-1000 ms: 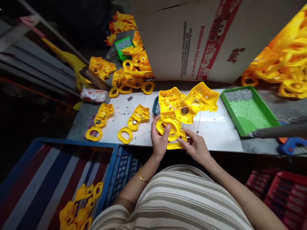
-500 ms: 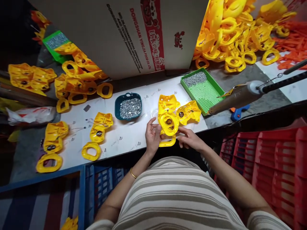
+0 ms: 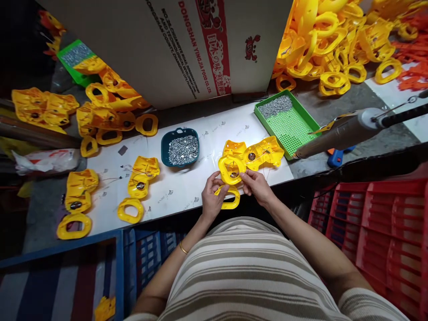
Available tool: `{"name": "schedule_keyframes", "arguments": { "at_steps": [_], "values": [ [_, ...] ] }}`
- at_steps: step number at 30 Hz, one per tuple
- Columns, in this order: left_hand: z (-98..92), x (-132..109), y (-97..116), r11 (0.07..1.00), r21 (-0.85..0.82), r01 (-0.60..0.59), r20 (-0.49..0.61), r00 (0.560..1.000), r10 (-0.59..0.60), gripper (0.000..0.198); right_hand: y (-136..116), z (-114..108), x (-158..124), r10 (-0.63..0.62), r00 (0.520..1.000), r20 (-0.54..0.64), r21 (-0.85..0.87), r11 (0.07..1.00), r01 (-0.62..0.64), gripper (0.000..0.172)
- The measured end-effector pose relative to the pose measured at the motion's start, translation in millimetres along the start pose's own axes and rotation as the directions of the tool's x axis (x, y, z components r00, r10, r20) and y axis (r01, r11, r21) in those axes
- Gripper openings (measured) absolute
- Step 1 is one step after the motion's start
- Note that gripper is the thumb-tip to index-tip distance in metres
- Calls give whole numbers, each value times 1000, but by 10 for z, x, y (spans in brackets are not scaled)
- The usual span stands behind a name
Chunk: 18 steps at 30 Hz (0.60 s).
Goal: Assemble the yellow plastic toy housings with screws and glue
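A yellow plastic ring (image 3: 221,168) lies over a yellow shell half (image 3: 234,146) that has a round metal-rimmed part in it. My right hand (image 3: 259,186) pinches the ring's right edge between thumb and fingers. At its lower left, my left hand (image 3: 211,198) is closed with bent fingertips at the rim; exactly what they grip is partly hidden. A second yellow ring (image 3: 230,205) lies below, its upper left under my left thumb. Touching on the right is another shell half (image 3: 267,151) with thin wires and a dark round part.
A dark teal tray (image 3: 163,151) of small metal pieces stands left of my hands. Beyond my right hand are a green tray (image 3: 294,120) and a hanging power screwdriver (image 3: 337,133). A carton (image 3: 247,67) rises behind. Red crates (image 3: 377,223) stand right, a blue crate (image 3: 120,258) left.
My right hand has moved up and left onto the upper ring's right edge. The upper ring and shell shifted slightly left, and the right shell half now lies flatter.
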<state>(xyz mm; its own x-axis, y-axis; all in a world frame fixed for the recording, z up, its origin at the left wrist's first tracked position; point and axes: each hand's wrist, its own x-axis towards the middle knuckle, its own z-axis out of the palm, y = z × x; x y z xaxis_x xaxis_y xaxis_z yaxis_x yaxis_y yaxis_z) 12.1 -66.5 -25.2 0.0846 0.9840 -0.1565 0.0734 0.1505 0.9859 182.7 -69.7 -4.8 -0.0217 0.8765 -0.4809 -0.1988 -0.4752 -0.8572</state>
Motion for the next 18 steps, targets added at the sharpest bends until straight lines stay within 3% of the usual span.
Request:
{"name": "schedule_keyframes", "arguments": {
  "at_steps": [1, 3, 4, 5, 6, 7, 9, 11, 13, 15, 18],
  "values": [
    [-53, 15, 5, 1000, 12, -6, -16, 1000, 6, 57, -17, -62, -25, 8, 999, 34, -43, 999, -6, 39],
    [-167, 63, 7, 998, 58, -9, -84, 996, 13, 56, -87, -241, -83, 18, 992, 122, -338, 941, 25, 33],
    [-225, 93, 6, 996, 86, -3, -116, 993, 14, 55, -138, -350, -113, 27, 987, 161, -556, 828, 68, 30],
    [-283, 125, 4, 993, 118, 3, -140, 990, 13, 54, -198, -465, -141, 41, 981, 189, -760, 639, 120, 29],
    [-341, 156, 3, 987, 160, 6, -151, 988, 19, 53, -264, -578, -166, 55, 980, 189, -859, 493, 138, 26],
    [-397, 184, 7, 975, 221, -3, -157, 987, 38, 52, -334, -683, -188, 68, 981, 181, -912, 385, 141, 24],
    [-494, 227, 35, 908, 412, -73, -138, 980, 141, 48, -469, -851, -221, 88, 987, 133, -954, 281, 103, 22],
    [-538, 248, 103, 743, 642, -191, -97, 941, 325, 40, -572, -954, -240, 77, 994, 73, -987, 149, 61, 24],
    [-485, 255, 210, 538, 786, -304, -14, 862, 506, 32, -622, -999, -244, 40, 999, 35, -998, 52, 33, 28],
    [-310, 263, 335, 391, 819, -420, 114, 787, 607, 24, -612, -1009, -239, 8, 1000, 29, -999, 36, 28, 30],
    [110, 312, 499, 285, 748, -599, 385, 742, 549, 23, -534, -1000, -239, -30, 999, 24, -999, 37, 25, 30]
  ]
}}
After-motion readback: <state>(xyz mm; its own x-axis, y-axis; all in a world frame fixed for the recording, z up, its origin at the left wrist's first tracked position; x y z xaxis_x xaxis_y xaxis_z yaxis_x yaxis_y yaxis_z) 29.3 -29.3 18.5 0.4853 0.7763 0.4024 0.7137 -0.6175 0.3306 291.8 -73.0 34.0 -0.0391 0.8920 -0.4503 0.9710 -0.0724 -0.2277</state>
